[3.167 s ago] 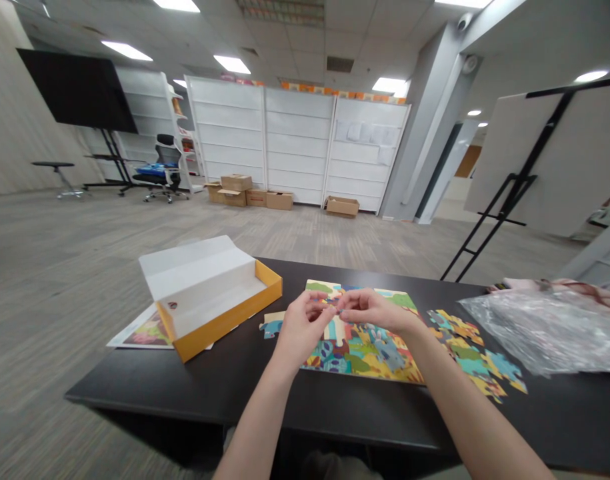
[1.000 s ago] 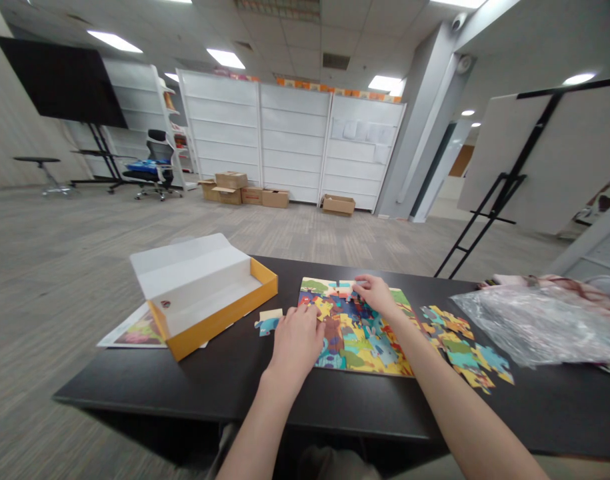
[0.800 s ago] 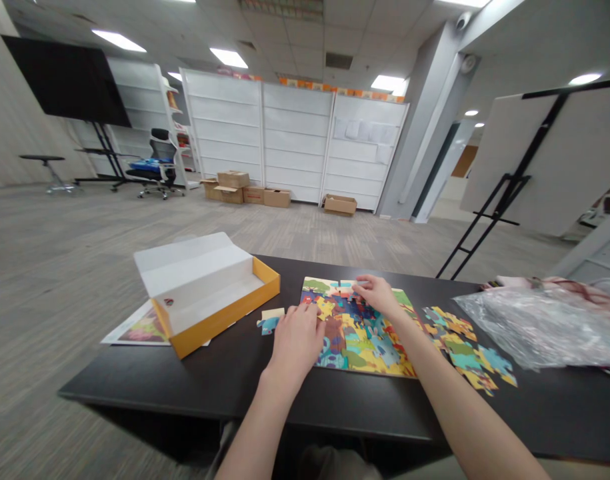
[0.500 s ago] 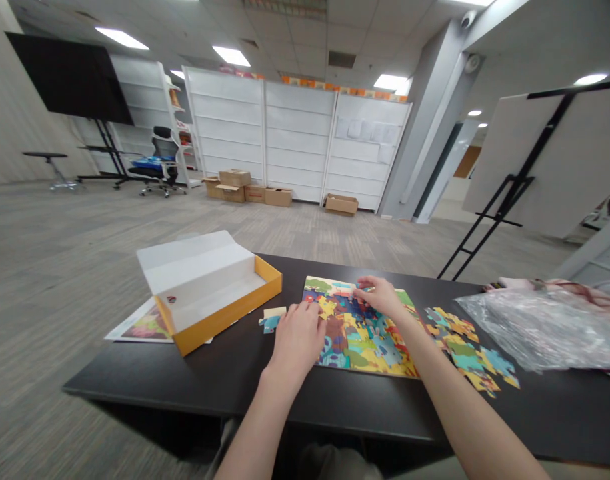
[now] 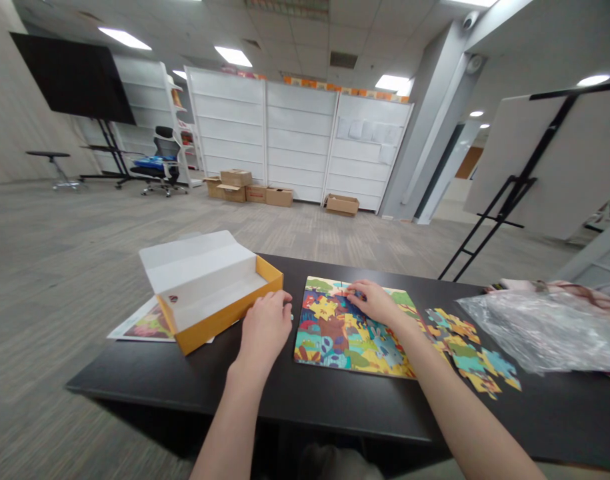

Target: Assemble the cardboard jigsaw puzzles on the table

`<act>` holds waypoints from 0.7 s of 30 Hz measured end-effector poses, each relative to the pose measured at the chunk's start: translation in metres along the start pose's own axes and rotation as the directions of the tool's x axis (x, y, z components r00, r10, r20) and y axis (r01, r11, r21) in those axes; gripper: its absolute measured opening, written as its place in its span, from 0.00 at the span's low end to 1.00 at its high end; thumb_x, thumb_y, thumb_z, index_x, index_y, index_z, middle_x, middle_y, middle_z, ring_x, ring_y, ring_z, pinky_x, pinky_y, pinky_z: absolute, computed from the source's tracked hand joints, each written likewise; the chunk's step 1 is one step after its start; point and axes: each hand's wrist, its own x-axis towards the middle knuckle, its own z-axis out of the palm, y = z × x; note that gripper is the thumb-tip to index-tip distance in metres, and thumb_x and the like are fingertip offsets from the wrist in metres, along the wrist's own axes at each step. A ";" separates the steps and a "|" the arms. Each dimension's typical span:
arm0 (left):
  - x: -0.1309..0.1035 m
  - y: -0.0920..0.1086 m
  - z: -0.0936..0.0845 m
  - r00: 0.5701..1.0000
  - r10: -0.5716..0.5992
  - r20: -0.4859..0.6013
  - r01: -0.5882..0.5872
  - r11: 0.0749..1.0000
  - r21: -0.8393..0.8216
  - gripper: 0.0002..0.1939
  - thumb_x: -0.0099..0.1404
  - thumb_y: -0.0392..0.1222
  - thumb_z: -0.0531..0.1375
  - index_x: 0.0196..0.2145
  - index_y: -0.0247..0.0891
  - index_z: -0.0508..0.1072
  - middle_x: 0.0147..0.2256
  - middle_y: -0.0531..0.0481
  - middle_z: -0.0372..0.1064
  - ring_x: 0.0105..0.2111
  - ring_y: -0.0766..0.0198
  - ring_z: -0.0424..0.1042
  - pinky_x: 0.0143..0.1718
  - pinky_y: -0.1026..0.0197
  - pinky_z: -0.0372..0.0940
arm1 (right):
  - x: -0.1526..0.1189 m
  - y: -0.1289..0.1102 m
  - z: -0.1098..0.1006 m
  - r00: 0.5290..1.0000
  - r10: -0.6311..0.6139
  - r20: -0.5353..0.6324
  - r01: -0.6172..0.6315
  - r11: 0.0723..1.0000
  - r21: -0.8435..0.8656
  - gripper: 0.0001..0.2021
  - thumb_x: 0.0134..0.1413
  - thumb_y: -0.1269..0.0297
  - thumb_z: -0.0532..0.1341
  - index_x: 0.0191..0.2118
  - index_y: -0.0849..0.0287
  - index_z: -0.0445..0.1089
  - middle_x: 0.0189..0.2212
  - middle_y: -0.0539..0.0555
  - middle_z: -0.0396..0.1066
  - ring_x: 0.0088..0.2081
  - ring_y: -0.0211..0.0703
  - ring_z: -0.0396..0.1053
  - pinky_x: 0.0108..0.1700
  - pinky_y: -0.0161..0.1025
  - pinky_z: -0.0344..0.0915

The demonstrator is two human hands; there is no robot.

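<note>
A colourful jigsaw puzzle [image 5: 329,337] lies on the black table, largely filled with joined pieces. A yellow piece [image 5: 323,307] rests on its upper left part. My right hand [image 5: 375,301] is over the puzzle's top middle, fingertips down on it; whatever they pinch is too small to name. My left hand [image 5: 267,327] is between the puzzle and the yellow box [image 5: 219,327], fingers curled down over the spot where a loose piece lay; only a sliver of pale blue shows by its fingertips. Loose pieces [image 5: 467,353] lie right of the puzzle, partly behind my right forearm.
The open box has its white lid [image 5: 195,257] raised, with a printed sheet [image 5: 145,323] partly under it. A clear plastic bag [image 5: 539,327] lies at the table's right. Beyond the table stands an easel [image 5: 505,200].
My left hand has moved left, off the puzzle and onto the loose blue and cream piece beside it. My right hand has shifted slightly left along the puzzle's top.
</note>
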 end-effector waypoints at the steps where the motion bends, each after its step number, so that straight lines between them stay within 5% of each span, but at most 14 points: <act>1: 0.001 -0.008 -0.003 1.000 -0.029 -0.009 0.029 1.000 0.005 0.13 0.71 0.37 0.52 0.47 0.40 0.75 0.47 0.43 0.77 0.48 0.52 0.74 0.48 0.54 0.66 | 0.000 0.000 0.001 1.000 0.008 -0.002 -0.008 1.000 -0.015 0.12 0.64 0.61 0.59 0.46 0.56 0.79 0.47 0.60 0.76 0.48 0.51 0.73 0.53 0.44 0.66; 8: 0.001 -0.043 -0.008 0.994 -0.028 0.107 0.029 0.999 -0.012 0.15 0.67 0.40 0.57 0.51 0.41 0.74 0.50 0.43 0.76 0.51 0.52 0.74 0.52 0.54 0.66 | -0.002 0.005 0.010 0.999 -0.032 0.008 0.033 0.997 -0.074 0.18 0.69 0.58 0.53 0.54 0.53 0.76 0.51 0.62 0.72 0.50 0.52 0.72 0.56 0.46 0.65; 13: -0.003 -0.039 -0.004 0.982 0.047 0.182 -0.045 0.999 -0.012 0.23 0.64 0.41 0.62 0.57 0.41 0.71 0.56 0.42 0.72 0.55 0.49 0.70 0.56 0.53 0.63 | -0.002 0.006 0.012 0.999 -0.028 0.015 0.029 0.996 -0.081 0.17 0.69 0.58 0.53 0.54 0.52 0.76 0.51 0.62 0.71 0.50 0.52 0.71 0.56 0.46 0.65; 21: -0.002 -0.031 -0.001 0.978 0.040 0.205 -0.056 0.995 0.077 0.21 0.66 0.38 0.60 0.57 0.39 0.71 0.56 0.40 0.72 0.56 0.47 0.68 0.58 0.49 0.61 | -0.004 0.004 0.012 0.999 -0.038 0.007 0.039 0.993 -0.111 0.18 0.69 0.59 0.53 0.57 0.54 0.74 0.54 0.63 0.69 0.52 0.54 0.69 0.57 0.49 0.63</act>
